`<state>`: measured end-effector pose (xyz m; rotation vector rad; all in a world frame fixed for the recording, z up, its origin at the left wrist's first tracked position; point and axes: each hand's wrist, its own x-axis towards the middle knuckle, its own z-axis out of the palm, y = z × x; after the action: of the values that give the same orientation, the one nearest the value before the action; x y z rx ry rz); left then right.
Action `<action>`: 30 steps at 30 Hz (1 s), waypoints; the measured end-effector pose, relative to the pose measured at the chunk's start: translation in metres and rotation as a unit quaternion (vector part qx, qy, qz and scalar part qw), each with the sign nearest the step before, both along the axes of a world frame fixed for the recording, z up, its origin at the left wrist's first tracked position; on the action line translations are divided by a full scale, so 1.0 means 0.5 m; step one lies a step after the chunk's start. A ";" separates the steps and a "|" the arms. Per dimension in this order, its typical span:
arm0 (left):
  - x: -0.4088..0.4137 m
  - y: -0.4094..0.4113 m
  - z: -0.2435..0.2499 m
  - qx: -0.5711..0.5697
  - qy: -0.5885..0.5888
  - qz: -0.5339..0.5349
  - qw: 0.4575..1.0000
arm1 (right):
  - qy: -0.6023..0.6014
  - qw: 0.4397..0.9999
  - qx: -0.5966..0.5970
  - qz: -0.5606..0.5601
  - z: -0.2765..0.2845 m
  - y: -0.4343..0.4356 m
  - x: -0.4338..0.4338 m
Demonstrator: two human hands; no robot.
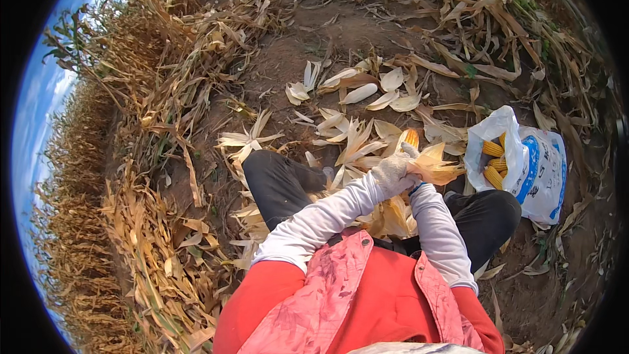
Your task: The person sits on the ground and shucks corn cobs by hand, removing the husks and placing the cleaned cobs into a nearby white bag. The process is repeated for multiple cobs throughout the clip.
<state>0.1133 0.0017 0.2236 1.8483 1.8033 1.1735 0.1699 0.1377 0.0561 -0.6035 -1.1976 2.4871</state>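
In front of my lap, both hands meet around a partly husked ear of corn (411,138). Its yellow kernels show beyond my fingers. My left hand (391,173), in a pale knit glove, is closed around the ear. Pressed close against it is my right hand (415,178), gripping the dry husk (435,164), which fans out to the right. Part of the right hand is hidden by the husk and the left hand. A blue band circles the right wrist.
A white plastic sack (543,172) with blue print stands by my right knee, holding several husked ears (493,148). Peeled husks (253,138) and a pale, husk-covered ear (360,94) lie on the soil. Dry corn stalks (162,83) line the left side.
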 end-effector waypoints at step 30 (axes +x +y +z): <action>0.008 0.023 0.021 -0.068 -0.207 0.102 0.971 | 0.085 0.981 -0.058 -0.166 -0.253 0.043 -0.051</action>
<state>0.1173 0.0131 0.2343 1.2502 1.8028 1.3475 0.1444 0.1592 -0.0702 -0.5560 -0.8191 2.2802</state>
